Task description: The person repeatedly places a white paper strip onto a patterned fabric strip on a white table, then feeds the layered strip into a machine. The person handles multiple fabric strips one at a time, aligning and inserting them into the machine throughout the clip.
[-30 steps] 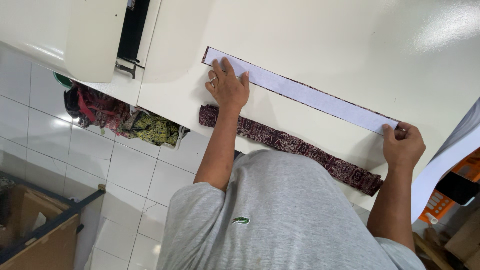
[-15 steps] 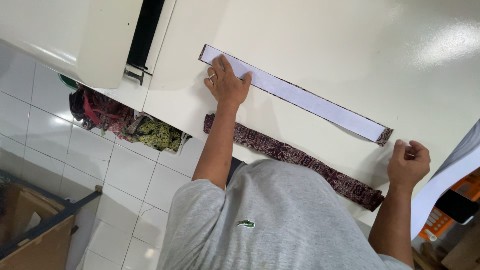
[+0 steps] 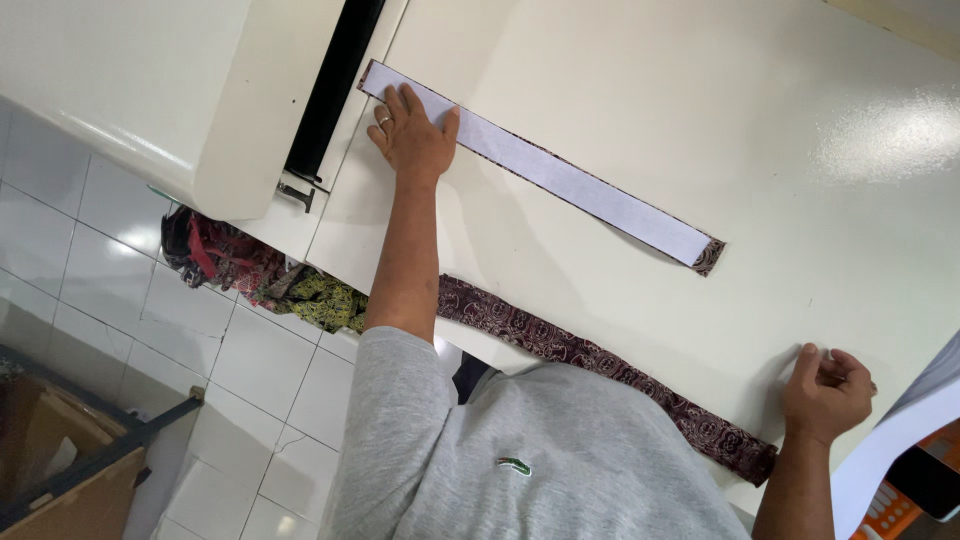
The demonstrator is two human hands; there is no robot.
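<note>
While our left hand (image 3: 412, 135) presses flat, fingers spread, on the white-backed strip (image 3: 560, 178) at ten o'clock, we should keep it taut. Our right hand (image 3: 826, 388) rests curled, holding nothing, on the bench (image 3: 650, 90) at four o'clock.

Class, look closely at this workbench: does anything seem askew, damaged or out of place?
A heap of patterned fabric scraps hangs off the table edge. The white strip, pressed by the left hand, leaves dark fabric showing at its far end.

floor: white tiles (image 3: 120, 300) | surface: glossy cream top (image 3: 700, 120), light glare (image 3: 880, 130) | cream machine housing (image 3: 150, 90) | cardboard box (image 3: 60, 470) | heap of patterned cloth (image 3: 260, 275) on floor
</note>
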